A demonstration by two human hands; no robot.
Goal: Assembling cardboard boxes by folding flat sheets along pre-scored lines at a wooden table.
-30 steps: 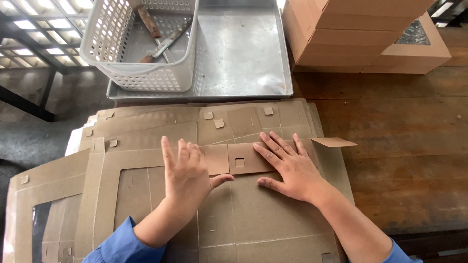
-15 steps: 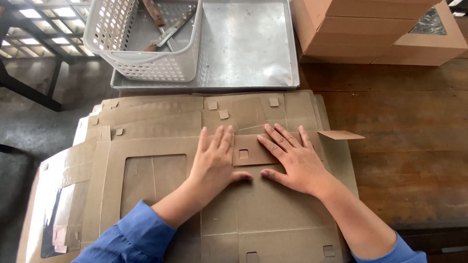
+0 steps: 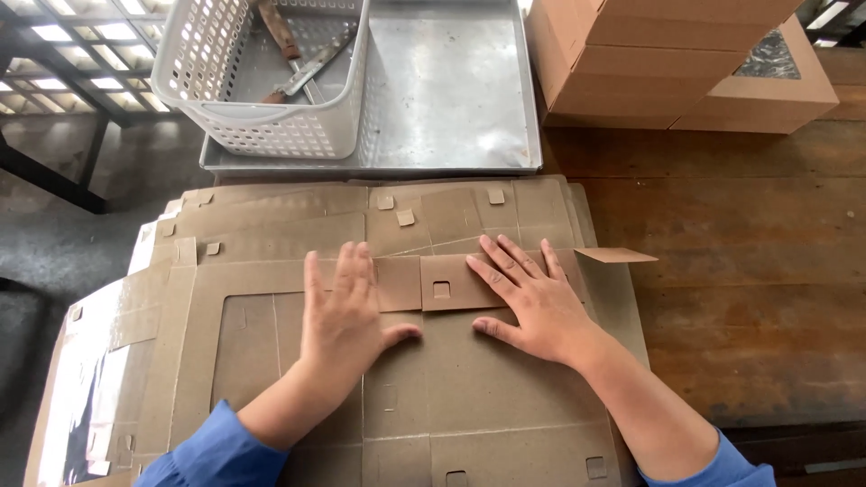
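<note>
Both hands lie flat, fingers spread, gripping nothing: left hand [image 3: 343, 325] and right hand [image 3: 532, 302] press a folded flap [image 3: 442, 284] of the flat brown die-cut cardboard box blank [image 3: 469, 388] topping the stack on the wooden worktop [image 3: 749, 271]. It looks light, stiff, creasable; best held by its edges.

Both hands, left [image 3: 341, 311] and right [image 3: 532, 302], flat (fingers spread) on cardboard blank [image 3: 469, 379].

left hand [image 3: 343, 311] flat, right hand [image 3: 532, 302] flat
</note>
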